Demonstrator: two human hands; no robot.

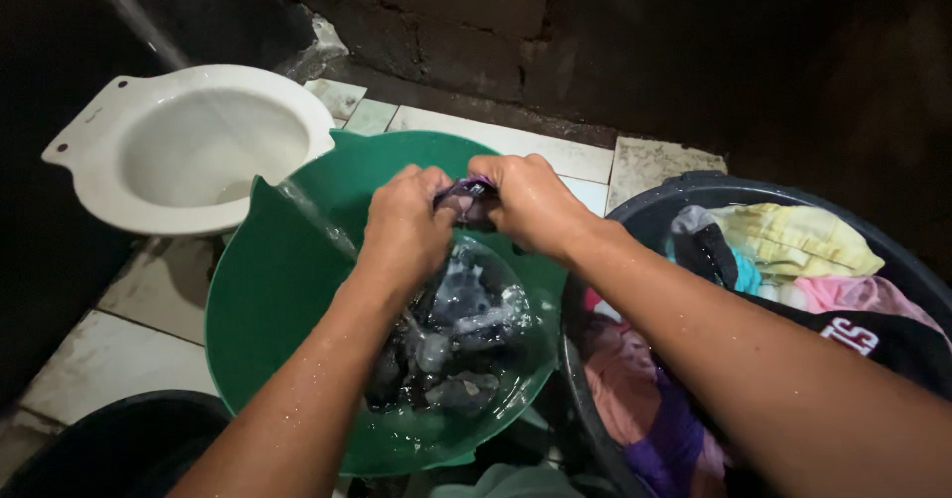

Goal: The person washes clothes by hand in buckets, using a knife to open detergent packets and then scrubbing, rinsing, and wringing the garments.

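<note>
Both my hands are closed on a small wet dark purple cloth (pixel 466 198) above a green plastic basin (pixel 288 290). My left hand (pixel 407 222) grips its left end and my right hand (pixel 531 200) grips its right end, knuckles almost touching. The rest of the garment hangs down into the soapy water (pixel 461 339) in the basin, where more dark wet fabric lies. A thin stream of water (pixel 317 222) falls into the basin at the left.
A white toilet bowl (pixel 188 146) stands at the upper left on tiled floor (pixel 109 359). A dark tub (pixel 694 192) at the right holds yellow, pink, black and purple clothes. Another black container (pixel 119 443) sits at the lower left. A dark brick wall is behind.
</note>
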